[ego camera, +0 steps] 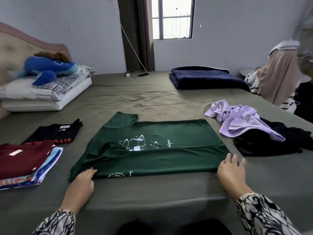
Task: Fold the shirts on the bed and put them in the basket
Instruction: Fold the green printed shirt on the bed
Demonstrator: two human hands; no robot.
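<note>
A dark green shirt (152, 150) with a white print lies flat on the bed, its near long edge folded over towards the middle. My left hand (83, 179) pinches the near left corner of the fold. My right hand (232, 168) rests with straight fingers on the near right corner. A stack of folded shirts (25, 160), maroon on top, sits at the left, with a folded black shirt (55, 133) behind it. A crumpled lilac shirt (240, 117) lies on a black garment (271, 143) at the right. No basket is in view.
The olive bed sheet (144, 99) stretches away to the wall. Pillows with a blue plush toy (49, 68) lie at the far left, a folded navy blanket (206, 77) at the far right. Hanging clothes (279, 77) stand beside the bed on the right.
</note>
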